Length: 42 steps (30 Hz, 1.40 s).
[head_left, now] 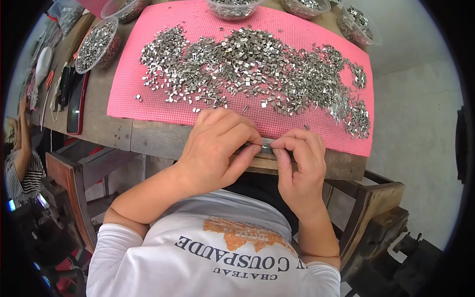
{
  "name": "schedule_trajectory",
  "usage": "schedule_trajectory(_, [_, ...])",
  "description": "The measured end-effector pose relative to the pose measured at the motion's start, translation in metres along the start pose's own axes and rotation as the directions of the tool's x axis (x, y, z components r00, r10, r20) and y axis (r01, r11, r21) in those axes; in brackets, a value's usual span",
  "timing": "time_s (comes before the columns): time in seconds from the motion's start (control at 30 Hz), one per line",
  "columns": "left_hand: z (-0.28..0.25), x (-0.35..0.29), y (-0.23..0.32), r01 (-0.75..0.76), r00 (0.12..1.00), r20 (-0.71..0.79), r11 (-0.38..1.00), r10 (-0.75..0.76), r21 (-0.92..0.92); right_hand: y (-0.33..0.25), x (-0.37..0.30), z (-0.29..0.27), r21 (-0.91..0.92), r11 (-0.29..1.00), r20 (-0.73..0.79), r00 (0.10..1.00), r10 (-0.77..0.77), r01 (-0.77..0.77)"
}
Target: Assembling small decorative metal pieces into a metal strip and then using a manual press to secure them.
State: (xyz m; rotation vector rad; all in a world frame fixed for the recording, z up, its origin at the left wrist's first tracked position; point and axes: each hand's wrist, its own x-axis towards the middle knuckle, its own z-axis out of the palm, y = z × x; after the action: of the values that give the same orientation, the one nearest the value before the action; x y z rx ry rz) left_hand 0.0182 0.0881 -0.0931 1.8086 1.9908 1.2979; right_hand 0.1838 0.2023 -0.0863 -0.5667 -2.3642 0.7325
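- Far left of the fingers, at the tabletop's (106, 129) outer edge: a clear plastic bowl (96, 44) filled with small metal pieces, dark tools lying beside it.
- Left hand (217, 148): fingers curled tight, thumb and forefinger pinched on a thin metal strip (256, 147); the hand rests at the tabletop's near edge.
- Strip spans the gap between both hands, just below the pink mat (148, 106).
- Right hand (299, 161): fingertips pinched shut on the strip's other end.
- Just above the fingers: a wide scatter of small silvery metal clips (257, 64) over the mat.
- Beyond and to the right: more clear bowls (356, 22) of metal parts.
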Motion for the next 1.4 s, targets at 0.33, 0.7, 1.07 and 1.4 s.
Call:
schedule_trajectory(0.33, [0.001,0.001,0.001,-0.039,0.999,0.021,0.998,0.038,0.058,0.004,0.001,-0.006,-0.042,0.989,0.042,0.990,-0.137,0.139])
schedule_trajectory(0.7, [0.003,0.005,0.009,-0.121,0.989,0.110,0.958,0.095,0.261,0.006,-0.001,-0.015,0.010,1.000,-0.061,0.998,-0.023,0.024])
schedule_trajectory(1.07, [-0.001,0.010,0.014,-0.173,0.975,0.190,0.934,0.117,0.314,0.009,-0.005,-0.021,-0.001,0.999,-0.058,0.998,-0.033,0.033])
schedule_trajectory(1.4, [-0.001,0.011,0.015,-0.167,0.978,0.175,0.925,0.112,0.341,0.011,-0.007,-0.023,-0.007,1.000,-0.063,0.998,-0.025,0.024])
